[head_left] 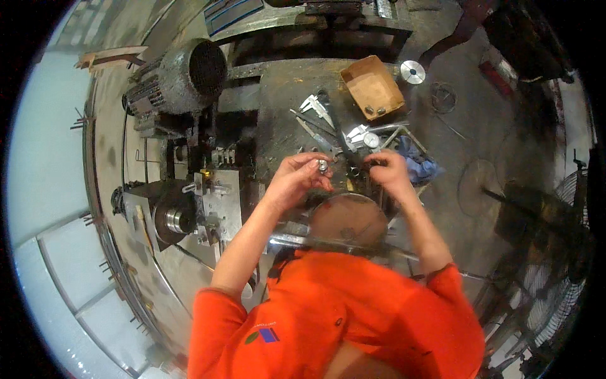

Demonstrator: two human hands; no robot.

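My left hand (295, 179) is raised over the dark metal workbench (278, 95), its fingers pinched on a small shiny metal part (322, 166). Beside it to the right, my right hand (387, 170) has its fingers curled down among small parts at the bench's near edge, next to a blue cloth (418, 165); what it grips is hidden. Both forearms reach up out of orange sleeves. A round brownish dish (348, 218) lies just below the hands.
A lathe with chuck (178, 219) and tool post (218, 202) stands at left, a grey electric motor (183, 76) beyond it. On the bench lie calipers (317, 106), long tools, a cardboard box (372, 87) and a metal disc (412, 71). A fan (568, 208) stands at right.
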